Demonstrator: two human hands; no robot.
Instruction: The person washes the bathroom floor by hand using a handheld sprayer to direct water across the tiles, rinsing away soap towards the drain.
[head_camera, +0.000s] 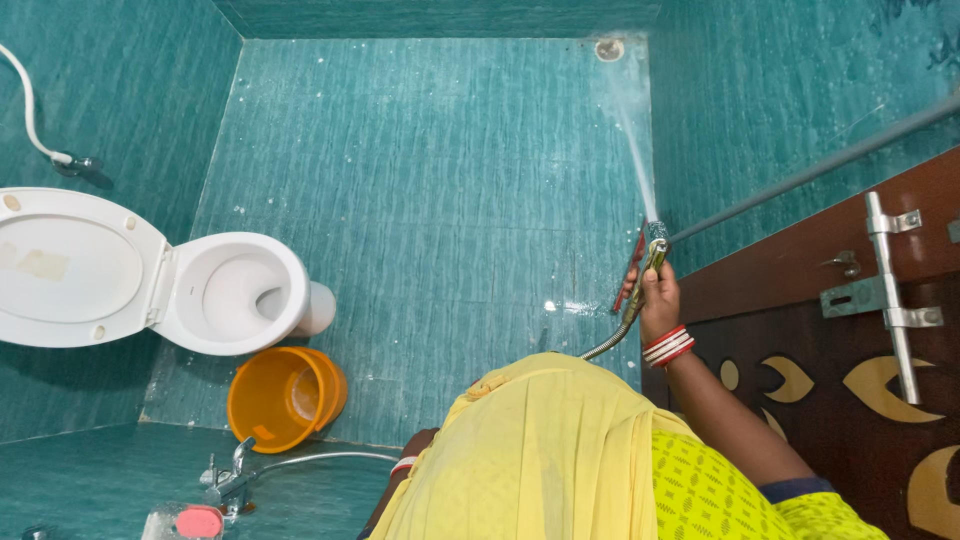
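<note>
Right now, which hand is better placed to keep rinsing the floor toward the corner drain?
Probably the right hand: it grips the spray nozzle, whose jet points at the drain. The left hand is down beside the yellow garment, mostly hidden.

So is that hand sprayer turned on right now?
On. The right hand grips the hand sprayer, and a thin jet of water shoots from its nozzle across the teal floor toward the floor drain.

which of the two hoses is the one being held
The metal hose by the brown door, ending in the spray head gripped by the right hand. The white hose hangs untouched on the wall behind the toilet.
</note>
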